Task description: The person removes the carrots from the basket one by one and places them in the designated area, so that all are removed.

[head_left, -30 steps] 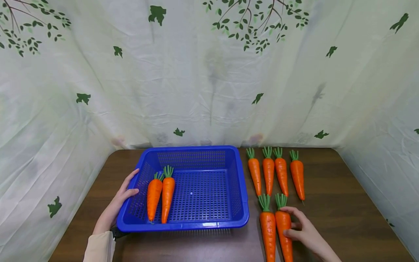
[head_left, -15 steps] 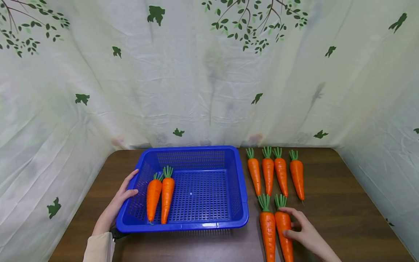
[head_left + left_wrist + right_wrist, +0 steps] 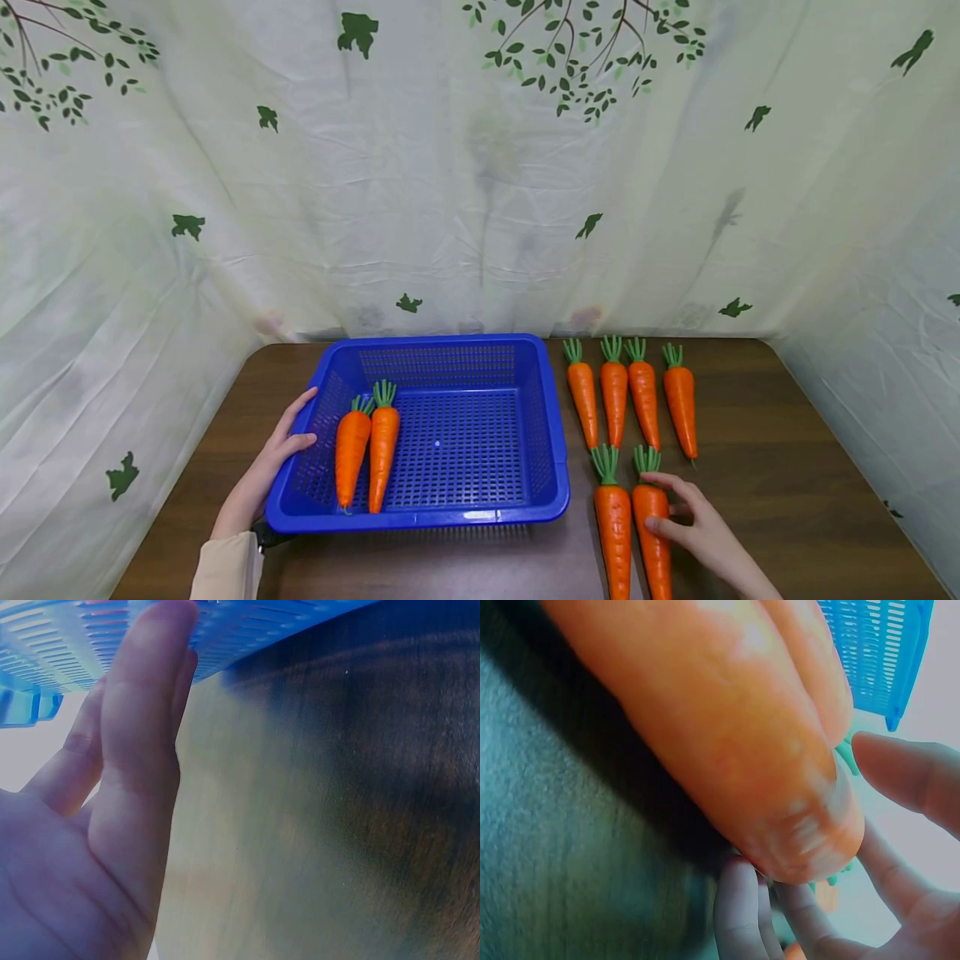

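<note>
At the left of the head view, my left hand [image 3: 285,450] grips the left rim of a blue plastic basket [image 3: 557,417]. The left wrist view shows its fingers reaching up to the basket's slatted wall. Two orange carrots with green tops lie inside: a shorter carrot [image 3: 352,454] and a longer carrot [image 3: 384,458]. My right hand [image 3: 693,525] holds a carrot [image 3: 657,567] near its top, fingers bent around the shoulder. In the right wrist view the thumb stands beside that carrot. Left of it lies another carrot [image 3: 615,537], parallel.
Several carrots [image 3: 643,404] lie in a row behind, right of the basket, with the rightmost carrot [image 3: 681,408] set slightly apart. The dark wooden table [image 3: 795,467] meets a pale curtain [image 3: 450,208] with leaf prints along its back and sides.
My right hand has shifted the carrot's top slightly to the right and away from its neighbour in the last half second. The left hand and basket hold still.
</note>
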`<state>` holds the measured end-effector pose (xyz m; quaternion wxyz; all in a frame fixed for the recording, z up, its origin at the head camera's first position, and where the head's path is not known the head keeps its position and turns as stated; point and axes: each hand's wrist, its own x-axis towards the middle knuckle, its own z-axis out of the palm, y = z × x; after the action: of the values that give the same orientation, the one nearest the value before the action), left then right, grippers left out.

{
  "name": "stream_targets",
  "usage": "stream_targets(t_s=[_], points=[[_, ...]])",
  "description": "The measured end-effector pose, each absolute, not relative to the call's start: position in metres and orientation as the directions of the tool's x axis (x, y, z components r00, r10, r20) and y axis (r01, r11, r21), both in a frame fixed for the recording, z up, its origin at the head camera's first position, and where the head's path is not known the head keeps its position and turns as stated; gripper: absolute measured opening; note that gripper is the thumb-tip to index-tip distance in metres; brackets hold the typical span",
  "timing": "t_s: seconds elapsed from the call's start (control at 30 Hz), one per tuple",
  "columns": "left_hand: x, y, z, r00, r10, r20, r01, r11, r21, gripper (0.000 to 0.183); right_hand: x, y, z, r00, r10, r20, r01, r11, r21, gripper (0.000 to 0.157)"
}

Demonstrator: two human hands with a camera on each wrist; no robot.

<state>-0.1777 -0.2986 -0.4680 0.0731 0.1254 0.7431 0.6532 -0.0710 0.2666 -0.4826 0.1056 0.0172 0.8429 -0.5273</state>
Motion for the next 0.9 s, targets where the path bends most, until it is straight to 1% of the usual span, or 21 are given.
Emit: stream_targets(t_s=[0.37,0.6,0.8,0.9], points=[[-0.177,-0.299,-0.469,-0.959,0.28,0.052,0.084,0.104,0.991,0.062,-0.072,0.268,-0.48,-0.986,-0.058,-0.158,0.119,0.426,-0.897,0.05],[-0.177,-0.3,-0.468,-0.957,0.285,0.048,0.081,0.104,0.991,0.062,-0.073,0.269,-0.473,-0.988,-0.02,-0.152,0.131,0.407,-0.904,0.047],[-0.177,-0.301,-0.467,-0.958,0.286,0.0,0.036,0.12,0.992,0.061,-0.074,0.265,-0.462,-0.996,0.0,-0.09,0.082,0.402,-0.912,0.046],[-0.178,-0.301,-0.467,-0.959,0.282,-0.009,0.029,0.129,0.991,0.061,-0.076,0.263,-0.456,-0.998,-0.011,-0.061,0.052,0.384,-0.922,0.046]])
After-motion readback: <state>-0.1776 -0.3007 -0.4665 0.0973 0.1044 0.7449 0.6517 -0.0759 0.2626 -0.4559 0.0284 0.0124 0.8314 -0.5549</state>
